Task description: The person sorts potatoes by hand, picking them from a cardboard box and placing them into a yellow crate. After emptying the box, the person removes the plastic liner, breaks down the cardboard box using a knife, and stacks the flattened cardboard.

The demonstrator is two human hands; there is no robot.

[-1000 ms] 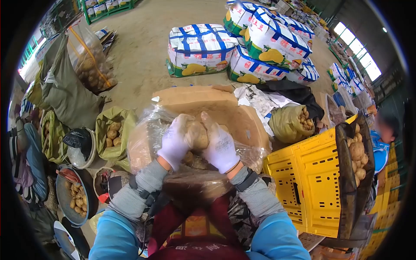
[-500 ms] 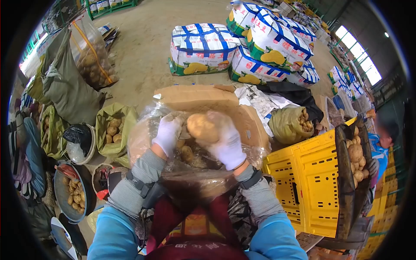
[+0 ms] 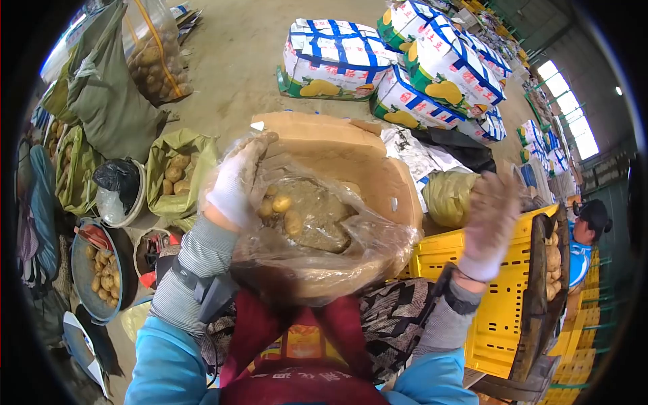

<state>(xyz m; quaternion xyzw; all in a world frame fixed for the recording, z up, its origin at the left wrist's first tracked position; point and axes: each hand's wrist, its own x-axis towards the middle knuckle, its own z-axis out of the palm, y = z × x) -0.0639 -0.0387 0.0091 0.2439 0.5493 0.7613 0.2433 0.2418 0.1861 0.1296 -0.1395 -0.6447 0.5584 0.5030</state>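
My left hand (image 3: 237, 177), in a soiled white glove, is at the left rim of a cardboard box (image 3: 317, 138). Its fingers are bunched on the clear plastic liner (image 3: 270, 253). Inside the liner lie a few potatoes (image 3: 293, 223) on a brown, dirt-covered bottom. My right hand (image 3: 491, 219), gloved and smeared by motion, is raised over the near edge of the yellow crate (image 3: 489, 297). Its fingers look stretched out, with no potato visible in them. A green-yellow sack (image 3: 449, 199) stands just left of that hand.
Left are an open green sack of potatoes (image 3: 177, 172), a white bucket (image 3: 128, 209) and a blue-grey basin (image 3: 81, 287) with potatoes. Printed white bags (image 3: 337, 61) stand ahead. A person (image 3: 587, 229) is beyond the yellow crate at right.
The large potato between my hands is no longer in them. My right hand has swung right over the crate; my left has moved left to the box rim. The view has shifted slightly.
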